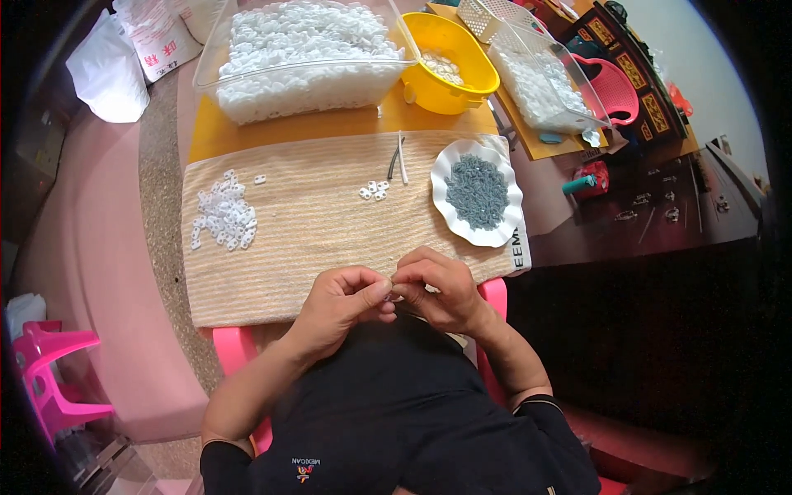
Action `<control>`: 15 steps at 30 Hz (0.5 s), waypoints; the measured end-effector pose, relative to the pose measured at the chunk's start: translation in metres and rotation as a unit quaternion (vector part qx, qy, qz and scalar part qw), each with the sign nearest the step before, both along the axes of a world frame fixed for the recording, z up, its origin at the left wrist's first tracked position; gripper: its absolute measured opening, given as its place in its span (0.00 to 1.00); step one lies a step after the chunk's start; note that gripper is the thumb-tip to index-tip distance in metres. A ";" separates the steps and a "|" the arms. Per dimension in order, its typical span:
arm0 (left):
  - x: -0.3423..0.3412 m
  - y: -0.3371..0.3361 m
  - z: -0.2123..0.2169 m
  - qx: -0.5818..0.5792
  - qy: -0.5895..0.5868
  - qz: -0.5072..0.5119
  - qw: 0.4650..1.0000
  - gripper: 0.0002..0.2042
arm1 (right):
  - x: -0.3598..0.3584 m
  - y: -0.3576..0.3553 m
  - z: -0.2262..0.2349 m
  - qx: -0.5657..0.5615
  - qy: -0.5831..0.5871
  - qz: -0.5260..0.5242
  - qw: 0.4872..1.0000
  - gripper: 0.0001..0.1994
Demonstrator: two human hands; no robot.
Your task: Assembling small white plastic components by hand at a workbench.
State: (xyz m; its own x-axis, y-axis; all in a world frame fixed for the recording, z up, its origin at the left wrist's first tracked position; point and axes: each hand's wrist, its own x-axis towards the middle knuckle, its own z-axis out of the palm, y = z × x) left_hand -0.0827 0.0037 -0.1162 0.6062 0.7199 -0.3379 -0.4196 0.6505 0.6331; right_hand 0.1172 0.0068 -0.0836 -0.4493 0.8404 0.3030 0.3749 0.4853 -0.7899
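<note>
My left hand (351, 301) and my right hand (437, 289) meet fingertip to fingertip just over the near edge of the striped cloth (305, 239). Both pinch closed on something tiny between them, which the fingers mostly hide. Left on the cloth lies a loose pile of small white plastic pieces with holes (225, 213). A few similar white pieces (374, 190) sit near the middle. Beyond these lie a white thin stick (403, 157) and a dark thin stick (393, 162). To the right, a white scalloped plate (443, 216) holds many small grey-blue translucent parts (477, 191).
Behind the cloth stand a clear bin (307, 82) heaped with white pieces and a yellow tub (452, 99). Another clear bin (549, 124) is at the back right. Pink stools (59, 375) stand on the floor at left. A dark table (685, 223) lies to the right.
</note>
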 end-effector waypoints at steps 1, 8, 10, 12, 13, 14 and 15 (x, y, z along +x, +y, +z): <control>0.000 0.000 0.000 0.003 0.000 0.002 1.000 0.08 | 0.000 0.000 0.000 0.000 0.000 0.000 1.000 0.05; 0.003 0.000 0.003 0.133 0.102 0.031 0.985 0.07 | 0.002 -0.002 -0.004 -0.172 0.064 -0.020 0.983 0.05; 0.005 -0.002 0.006 0.219 0.182 0.044 0.957 0.06 | 0.000 -0.005 -0.004 -0.217 0.086 -0.037 0.972 0.06; 0.008 -0.004 0.000 0.272 0.207 0.073 0.937 0.05 | -0.002 -0.006 -0.003 -0.265 0.129 -0.054 0.954 0.07; 0.009 -0.005 -0.003 0.323 0.230 0.100 0.913 0.05 | -0.003 -0.007 -0.004 -0.265 0.129 -0.053 0.954 0.07; 0.010 -0.005 -0.004 0.323 0.230 0.099 0.913 0.05 | -0.003 -0.007 -0.007 -0.285 0.147 -0.058 0.945 0.07; 0.012 -0.004 -0.005 0.351 0.245 0.112 0.897 0.04 | -0.003 -0.008 -0.009 -0.304 0.165 -0.064 0.936 0.07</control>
State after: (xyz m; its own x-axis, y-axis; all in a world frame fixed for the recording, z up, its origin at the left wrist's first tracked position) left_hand -0.0710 -0.0002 -0.1216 0.3228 0.9446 0.0601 -0.0494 -0.0466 0.9977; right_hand 0.1141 -0.0008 -0.0929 -0.2991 0.9433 -0.1442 0.0867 -0.1236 -0.9885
